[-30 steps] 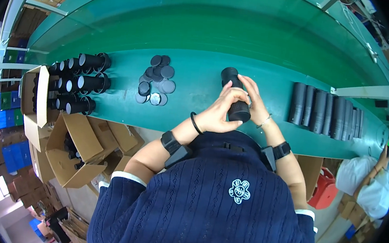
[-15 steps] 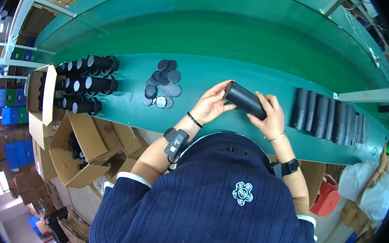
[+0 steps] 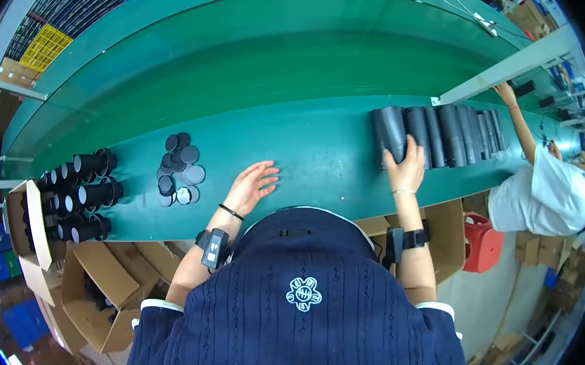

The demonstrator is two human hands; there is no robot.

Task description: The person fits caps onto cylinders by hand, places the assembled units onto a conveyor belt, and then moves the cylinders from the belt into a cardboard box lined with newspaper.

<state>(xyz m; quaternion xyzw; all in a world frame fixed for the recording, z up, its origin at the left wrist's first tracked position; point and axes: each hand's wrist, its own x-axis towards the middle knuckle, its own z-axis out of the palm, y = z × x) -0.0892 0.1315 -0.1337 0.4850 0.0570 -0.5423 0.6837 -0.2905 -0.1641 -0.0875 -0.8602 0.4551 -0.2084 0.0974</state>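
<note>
My right hand [image 3: 407,170] grips the near end of a black cylinder with a perforated surface [image 3: 386,127]. It lies on the green table at the left end of a row of similar black cylinders [image 3: 455,135], close against its neighbour. My left hand [image 3: 250,187] is open over the near middle of the table, fingers apart and holding nothing. To its left lies a loose group of flat round dark discs [image 3: 183,162], one with a bright, shiny face.
Several black cylindrical parts with pale ends [image 3: 93,194] lie at the table's left end by an open cardboard box [image 3: 33,222]. Another open box [image 3: 100,277] stands below. A slanting metal post [image 3: 504,69] rises behind the row. A co-worker [image 3: 536,183] reaches in at far right, near a red stool [image 3: 482,242].
My right hand has carried the cylinder from in front of me to the row at the right. My left hand has let go of it. The view has turned to the right.
</note>
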